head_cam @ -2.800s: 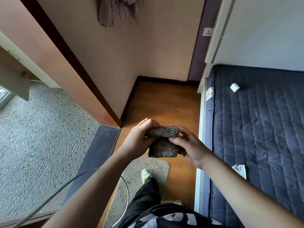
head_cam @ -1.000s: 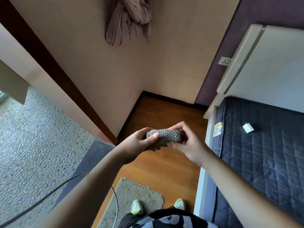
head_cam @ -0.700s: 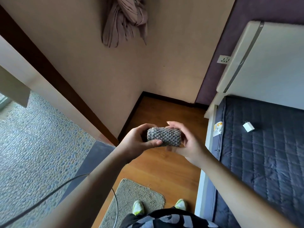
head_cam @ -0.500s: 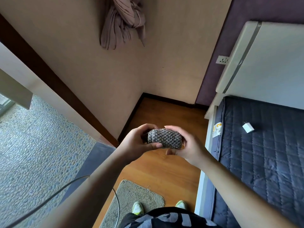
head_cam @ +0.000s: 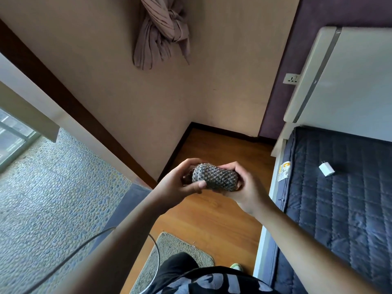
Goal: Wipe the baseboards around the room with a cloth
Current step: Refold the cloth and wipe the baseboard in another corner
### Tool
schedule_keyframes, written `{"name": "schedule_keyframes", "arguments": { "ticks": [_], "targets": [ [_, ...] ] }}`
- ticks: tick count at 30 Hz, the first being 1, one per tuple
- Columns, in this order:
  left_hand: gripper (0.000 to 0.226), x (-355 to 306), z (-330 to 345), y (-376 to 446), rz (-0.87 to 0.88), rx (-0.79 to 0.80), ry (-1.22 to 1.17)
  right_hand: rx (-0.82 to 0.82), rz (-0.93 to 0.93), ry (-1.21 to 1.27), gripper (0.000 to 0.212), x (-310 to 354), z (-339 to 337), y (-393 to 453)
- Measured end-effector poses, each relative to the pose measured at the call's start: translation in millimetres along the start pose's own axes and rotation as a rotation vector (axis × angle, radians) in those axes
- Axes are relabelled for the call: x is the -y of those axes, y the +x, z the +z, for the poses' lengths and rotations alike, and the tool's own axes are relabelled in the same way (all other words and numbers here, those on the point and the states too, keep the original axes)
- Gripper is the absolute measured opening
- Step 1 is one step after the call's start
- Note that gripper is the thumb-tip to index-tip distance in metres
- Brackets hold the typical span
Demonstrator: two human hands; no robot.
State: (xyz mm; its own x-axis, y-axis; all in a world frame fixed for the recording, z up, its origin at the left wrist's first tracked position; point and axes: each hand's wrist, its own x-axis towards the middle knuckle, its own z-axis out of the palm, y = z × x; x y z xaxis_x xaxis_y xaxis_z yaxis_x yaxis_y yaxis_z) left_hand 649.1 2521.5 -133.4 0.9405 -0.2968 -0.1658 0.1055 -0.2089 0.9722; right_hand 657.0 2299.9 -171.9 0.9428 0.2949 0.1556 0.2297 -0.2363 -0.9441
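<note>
A grey knitted cloth [head_cam: 215, 176], folded into a thick wad, sits between both my hands at chest height above the wooden floor. My left hand [head_cam: 179, 183] grips its left end with the thumb pressed along the front. My right hand [head_cam: 244, 187] cups its right end and underside. The dark baseboard [head_cam: 224, 133] runs along the foot of the beige walls and meets in a corner beyond my hands; another stretch [head_cam: 174, 153] comes down the left wall towards me.
A dark quilted mattress [head_cam: 339, 198] on a white frame fills the right side, with a white charger [head_cam: 326, 169] on it. A beige mat [head_cam: 169, 255] lies by my feet. Pebble-tiled floor [head_cam: 48, 198] is to the left. A knotted curtain [head_cam: 161, 28] hangs above.
The cloth has gone from loosely open to a tight folded wad. My hands have closed around its ends, and my view has tilted up towards the corner.
</note>
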Motion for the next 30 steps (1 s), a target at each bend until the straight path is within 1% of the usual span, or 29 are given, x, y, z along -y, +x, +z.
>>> {"name": "schedule_keyframes", "arguments": {
  "ticks": [5, 7, 10, 11, 13, 15, 17, 21, 24, 26, 30],
  "targets": [
    [0.062, -1, -7, 5, -0.012, -0.123, 0.035, 0.021, -0.01, 0.037, 0.05, 2, 11, 9],
    [0.059, 1, -11, 8, -0.041, -0.142, 0.038, 0.036, -0.039, 0.044, 0.06, -1, 17, 14],
    [0.046, 5, -19, 19, -0.079, -0.125, 0.032, 0.045, -0.058, 0.04, 0.082, -7, 22, 27],
    [0.046, 8, -23, 23, -0.087, -0.118, 0.018, 0.048, -0.064, 0.034, 0.085, -9, 24, 33],
    [0.05, 11, -31, 33, -0.098, -0.106, -0.04, 0.049, -0.077, 0.008, 0.082, -12, 27, 46],
    [0.063, 15, -42, 47, -0.111, -0.078, -0.092, 0.042, -0.086, -0.027, 0.075, -15, 28, 63],
    [0.069, 19, -55, 66, -0.114, -0.061, -0.13, 0.039, -0.113, -0.076, 0.07, -18, 30, 85],
    [0.067, 27, -85, 109, -0.106, -0.065, -0.207, 0.064, -0.069, -0.166, 0.064, -26, 32, 139],
    [0.053, 31, -108, 140, -0.102, -0.086, -0.239, 0.055, -0.094, -0.288, 0.059, -28, 34, 186],
    [0.049, 31, -121, 161, -0.076, -0.131, -0.193, 0.023, -0.12, -0.359, 0.056, -27, 33, 216],
    [0.049, 25, -144, 193, -0.034, -0.169, -0.144, -0.069, -0.136, -0.404, 0.055, -28, 33, 255]
  ]
}}
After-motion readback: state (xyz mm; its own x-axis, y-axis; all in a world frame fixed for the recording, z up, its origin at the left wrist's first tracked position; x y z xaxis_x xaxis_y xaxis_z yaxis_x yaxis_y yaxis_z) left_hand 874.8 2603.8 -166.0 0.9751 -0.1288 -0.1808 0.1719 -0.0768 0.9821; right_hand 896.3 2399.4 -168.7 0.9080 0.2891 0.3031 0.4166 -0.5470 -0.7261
